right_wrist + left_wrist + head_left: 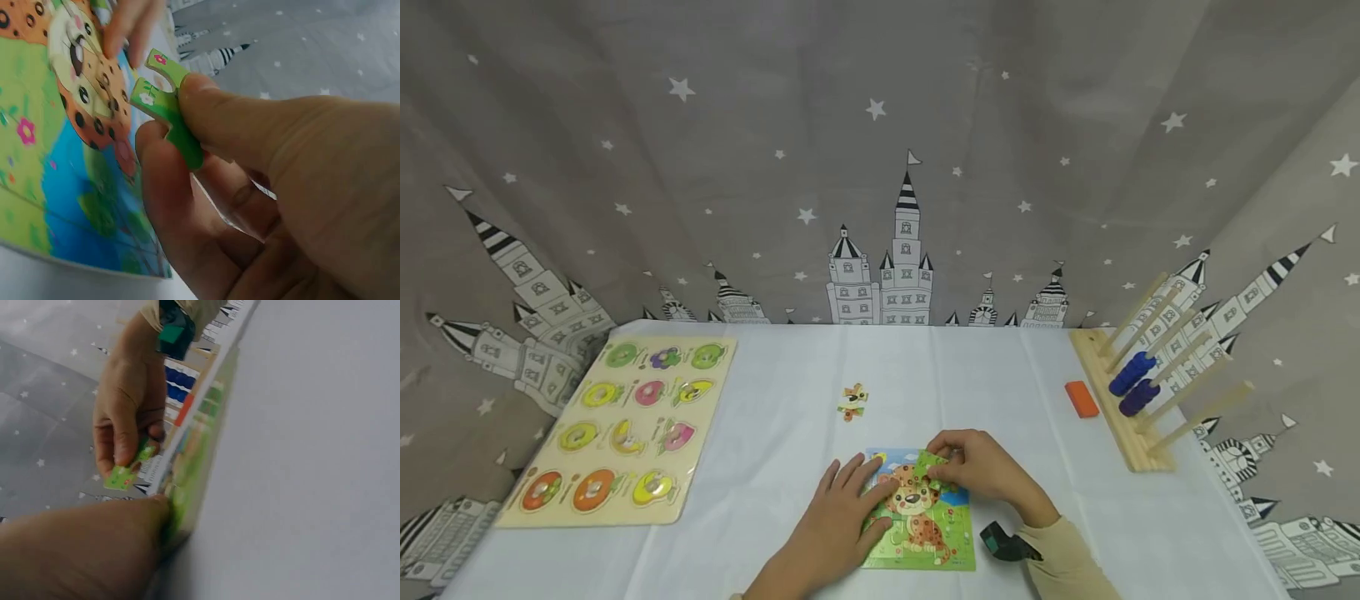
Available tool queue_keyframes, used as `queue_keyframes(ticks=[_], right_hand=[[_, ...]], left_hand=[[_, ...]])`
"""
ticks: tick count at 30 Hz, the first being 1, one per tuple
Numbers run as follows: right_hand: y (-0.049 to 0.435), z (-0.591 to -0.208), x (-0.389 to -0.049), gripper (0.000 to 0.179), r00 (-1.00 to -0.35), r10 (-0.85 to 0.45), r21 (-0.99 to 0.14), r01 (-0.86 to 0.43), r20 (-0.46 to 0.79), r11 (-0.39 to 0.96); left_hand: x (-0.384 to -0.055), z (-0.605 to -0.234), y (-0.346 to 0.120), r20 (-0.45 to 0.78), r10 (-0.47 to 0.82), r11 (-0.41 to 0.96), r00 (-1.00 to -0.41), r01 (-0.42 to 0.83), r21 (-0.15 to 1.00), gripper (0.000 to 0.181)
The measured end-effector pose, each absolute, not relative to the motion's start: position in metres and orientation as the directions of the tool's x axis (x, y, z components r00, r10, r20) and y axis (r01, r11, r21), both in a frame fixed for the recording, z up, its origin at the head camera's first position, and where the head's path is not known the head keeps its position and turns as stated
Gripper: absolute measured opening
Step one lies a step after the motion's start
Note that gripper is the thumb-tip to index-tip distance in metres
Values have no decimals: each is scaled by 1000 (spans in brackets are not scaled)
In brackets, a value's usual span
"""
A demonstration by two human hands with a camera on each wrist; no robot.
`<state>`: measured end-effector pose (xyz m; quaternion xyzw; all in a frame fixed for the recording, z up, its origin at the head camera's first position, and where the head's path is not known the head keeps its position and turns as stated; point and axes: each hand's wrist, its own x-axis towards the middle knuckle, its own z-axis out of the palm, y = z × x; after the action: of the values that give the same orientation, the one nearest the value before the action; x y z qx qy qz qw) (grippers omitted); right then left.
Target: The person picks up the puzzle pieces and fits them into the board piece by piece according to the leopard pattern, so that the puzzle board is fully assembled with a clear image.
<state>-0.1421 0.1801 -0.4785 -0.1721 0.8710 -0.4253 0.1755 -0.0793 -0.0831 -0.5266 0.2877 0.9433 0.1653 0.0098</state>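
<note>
A square jigsaw puzzle (925,533) with a spotted leopard on green grass and blue sky lies at the front middle of the table. My left hand (842,521) rests with spread, straight fingers on its left side. Over the puzzle's upper right part, my right hand (981,467) pinches a green puzzle piece (165,100) between thumb and fingers. Small flowers and a rounded notch show on that piece in the right wrist view, where it is held tilted above the board. Past the puzzle lie loose puzzle pieces (852,402) with orange and white print.
A wooden fruit peg board (700,454) lies at the left. At the right stands a wooden base with upright pegs (1120,417), blue and purple beads (1132,373) on two of them. An orange block (1081,399) sits beside it. A grey castle-print curtain (737,192) hangs behind.
</note>
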Motion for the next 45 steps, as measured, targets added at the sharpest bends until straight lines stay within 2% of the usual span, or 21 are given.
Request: queue_keyframes(ticks=[4, 11, 14, 17, 21, 25, 33, 38, 41, 45], right_hand=[[178, -480, -137, 17, -861, -480, -791, -173, -168, 587], [175, -479, -132, 18, -825, -536, -792, -200, -183, 578], [170, -480, -130, 14, -816, -554, -784, -233, -165, 576], [164, -479, -127, 12, -797, -588, -794, -264, -140, 548], [151, -479, -120, 13, -737, -667, -809, -322, -112, 492], [133, -480, -110, 15, -695, -712, -777, -390, -103, 493], [107, -485, -97, 18, -768, -626, -652, -406, -135, 640], [102, -484, -93, 18, -785, -610, -572, -451, -111, 685], [100, -482, -91, 18, -780, -618, -538, -480, -101, 693], [98, -483, -90, 18, -769, -632, -526, -499, -99, 689]], left_hand=[[-83, -534, -77, 169, 506, 767, -846, 531, 360, 39], [-83, -533, -74, 247, 492, 744, -835, 550, 379, 38], [-85, -531, -78, 222, 518, 735, -826, 562, 380, 38], [-91, -527, -89, 143, 573, 699, -807, 572, 429, 40], [-101, -523, -105, 48, 641, 632, -766, 562, 533, 44], [-105, -520, -114, -9, 673, 604, -740, 542, 584, 52], [-107, -511, -121, -98, 710, 593, -697, 518, 616, 79], [-109, -507, -123, -118, 731, 569, -672, 505, 649, 86], [-108, -509, -123, -89, 726, 561, -682, 513, 649, 85], [-102, -516, -120, -42, 691, 594, -722, 533, 603, 88]])
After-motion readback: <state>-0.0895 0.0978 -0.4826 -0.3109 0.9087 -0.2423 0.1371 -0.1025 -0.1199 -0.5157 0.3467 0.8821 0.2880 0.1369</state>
